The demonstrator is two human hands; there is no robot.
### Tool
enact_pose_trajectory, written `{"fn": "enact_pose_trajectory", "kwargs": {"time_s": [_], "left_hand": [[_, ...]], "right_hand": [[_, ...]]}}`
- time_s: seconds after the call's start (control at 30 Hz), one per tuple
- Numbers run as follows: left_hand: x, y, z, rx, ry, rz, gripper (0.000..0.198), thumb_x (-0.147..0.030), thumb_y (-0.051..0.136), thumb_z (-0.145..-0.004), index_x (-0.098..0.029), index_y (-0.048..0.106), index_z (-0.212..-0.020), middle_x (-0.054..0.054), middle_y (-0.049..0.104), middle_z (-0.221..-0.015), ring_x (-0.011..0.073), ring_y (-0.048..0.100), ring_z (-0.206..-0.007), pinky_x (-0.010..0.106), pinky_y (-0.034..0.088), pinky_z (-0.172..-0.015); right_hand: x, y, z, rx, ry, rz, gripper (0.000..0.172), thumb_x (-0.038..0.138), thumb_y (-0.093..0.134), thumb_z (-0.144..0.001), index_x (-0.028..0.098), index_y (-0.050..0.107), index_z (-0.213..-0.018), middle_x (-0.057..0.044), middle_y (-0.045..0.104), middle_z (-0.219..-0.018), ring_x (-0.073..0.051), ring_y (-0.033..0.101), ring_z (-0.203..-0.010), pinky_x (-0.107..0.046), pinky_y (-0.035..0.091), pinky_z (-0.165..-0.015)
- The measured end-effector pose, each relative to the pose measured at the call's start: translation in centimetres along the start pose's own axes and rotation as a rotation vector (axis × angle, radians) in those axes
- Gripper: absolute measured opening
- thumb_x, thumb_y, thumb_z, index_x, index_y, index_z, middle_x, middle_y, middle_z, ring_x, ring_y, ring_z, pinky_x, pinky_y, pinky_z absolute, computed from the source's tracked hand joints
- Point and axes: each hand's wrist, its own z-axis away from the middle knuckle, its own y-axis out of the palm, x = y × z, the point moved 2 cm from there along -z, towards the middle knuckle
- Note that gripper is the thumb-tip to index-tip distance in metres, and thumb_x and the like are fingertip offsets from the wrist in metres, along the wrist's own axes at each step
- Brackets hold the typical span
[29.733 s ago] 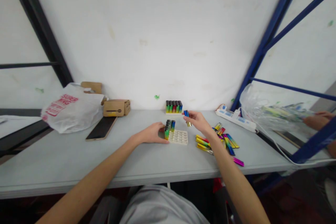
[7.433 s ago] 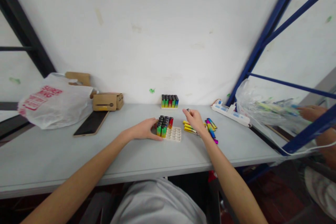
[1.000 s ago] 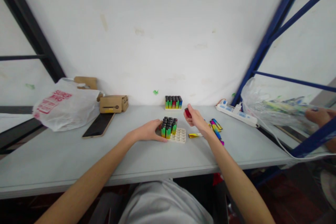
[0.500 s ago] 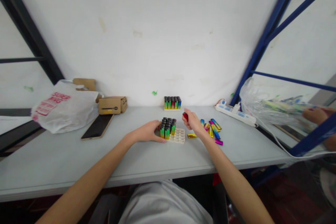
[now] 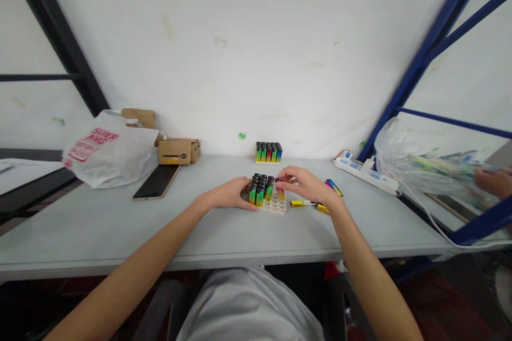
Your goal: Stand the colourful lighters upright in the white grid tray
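Observation:
A white holed tray [image 5: 276, 206] sits on the table in front of me, its left part filled with upright lighters [image 5: 259, 190] that have black tops and shiny green-yellow bodies. My left hand [image 5: 229, 194] curves round the tray's left end, thumb at the near corner and fingers behind. Between the fingertips of my right hand [image 5: 307, 184] is a reddish-yellow lighter [image 5: 281, 193], held upright over the tray's right part. Whether its base is inside a hole I cannot tell. Loose lighters [image 5: 334, 187] lie right of the tray, partly hidden by my right hand.
Another block of upright lighters [image 5: 269, 152] stands by the wall. To the left are a phone [image 5: 157, 182], a cardboard box [image 5: 178, 151] and a white plastic bag [image 5: 108, 150]. A power strip [image 5: 367, 174] lies at the right; another person's hand [image 5: 494, 183] shows beyond the blue frame.
My right hand has come down and closer with the lighter, from above the loose ones to the tray's right part. My left hand stays at the tray. The view has shifted slightly.

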Motion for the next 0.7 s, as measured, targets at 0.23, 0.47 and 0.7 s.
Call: {"fn": "enact_pose_trajectory", "kwargs": {"time_s": [0.23,0.47,0.7], "left_hand": [[-0.1,0.0,0.0,-0.004,-0.018,-0.015,0.068,-0.073,0.085,-0.065,-0.02,0.066,-0.103,0.007,0.07,-0.098,0.029,0.065,-0.089,0.036,0.051,-0.077],[0.0,0.0,0.0,-0.012,-0.005,-0.001,0.065,-0.071,0.086,-0.065,-0.021,0.066,-0.101,0.007,0.07,-0.098,0.0294,0.066,-0.089,0.037,0.051,-0.077],[-0.3,-0.1,0.1,-0.02,-0.002,0.009,0.066,-0.07,0.085,-0.065,-0.021,0.068,-0.105,0.006,0.071,-0.098,0.0294,0.066,-0.09,0.037,0.051,-0.077]], "right_hand": [[0.2,1.4,-0.4,0.083,0.097,0.027,0.017,0.035,0.072,-0.095,0.019,0.073,-0.097,-0.004,0.08,-0.081,-0.02,0.073,-0.073,-0.028,0.05,-0.068],[0.4,1.6,-0.4,0.1,0.084,-0.001,0.019,0.039,0.072,-0.096,0.02,0.073,-0.096,-0.005,0.082,-0.086,-0.022,0.077,-0.077,-0.027,0.051,-0.067],[1.2,2.8,-0.7,0.155,0.089,-0.003,0.017,0.035,0.069,-0.098,0.02,0.069,-0.089,-0.004,0.081,-0.079,-0.02,0.075,-0.069,-0.026,0.049,-0.063]]}}
